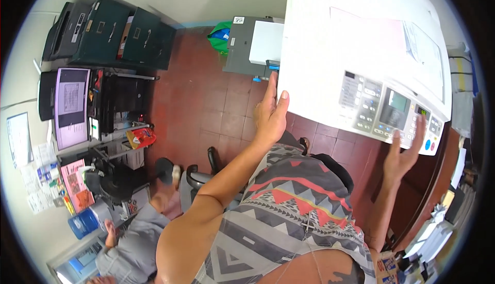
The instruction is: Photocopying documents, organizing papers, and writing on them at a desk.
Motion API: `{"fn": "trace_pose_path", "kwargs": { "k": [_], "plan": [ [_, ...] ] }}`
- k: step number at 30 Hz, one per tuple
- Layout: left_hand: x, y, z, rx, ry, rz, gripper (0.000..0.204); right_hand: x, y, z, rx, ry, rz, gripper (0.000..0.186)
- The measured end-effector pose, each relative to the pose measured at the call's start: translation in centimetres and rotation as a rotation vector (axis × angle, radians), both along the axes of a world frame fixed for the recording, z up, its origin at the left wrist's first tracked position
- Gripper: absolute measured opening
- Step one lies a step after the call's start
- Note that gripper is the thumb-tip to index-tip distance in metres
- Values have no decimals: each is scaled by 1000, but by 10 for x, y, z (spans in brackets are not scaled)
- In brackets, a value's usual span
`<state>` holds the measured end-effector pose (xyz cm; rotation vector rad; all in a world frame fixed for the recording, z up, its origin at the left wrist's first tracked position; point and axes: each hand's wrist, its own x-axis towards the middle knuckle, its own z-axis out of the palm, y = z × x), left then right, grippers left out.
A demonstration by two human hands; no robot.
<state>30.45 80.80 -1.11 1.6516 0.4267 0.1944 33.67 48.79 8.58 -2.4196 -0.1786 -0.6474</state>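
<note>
A large white copying machine (314, 52) stands in front of me, its top bright with glare. My left hand (270, 114) is at the machine's left side, fingers stretched out and thumb apart, holding nothing. Whether it touches the side I cannot tell. Just beyond its fingertips, a stack of white paper (265, 41) lies on the grey side tray (240, 52), which has blue levers. My right hand (405, 155) is raised with spread, slightly blurred fingers over the front right of the control panel (368, 101). That panel has a small screen (398, 101), many buttons, and a red and a blue round button.
Dark green filing cabinets (111, 34) stand at the far left, with a black printer (72, 28) beside them. Below are a monitor (72, 106) and a desk. A seated person in grey (134, 245) is at lower left, near a black chair (198, 175). A green bag (219, 37) lies behind the tray.
</note>
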Motion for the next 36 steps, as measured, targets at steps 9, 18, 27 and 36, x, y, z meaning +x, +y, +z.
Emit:
{"fn": "trace_pose_path", "kwargs": {
  "k": [9,18,27,36],
  "plan": [
    [5,-50,2,-228,-274,143,53,-9,-229,-64,445,149,-527,55],
    [5,-51,-16,-1,-118,355,29,3,-303,-99,966,79,-692,41],
    [35,-37,6,490,282,321,43,41,-492,-250,1076,676,-721,21],
    [59,-28,79,272,727,458,88,-24,-644,-420,-356,1260,98,37]
  ]
}}
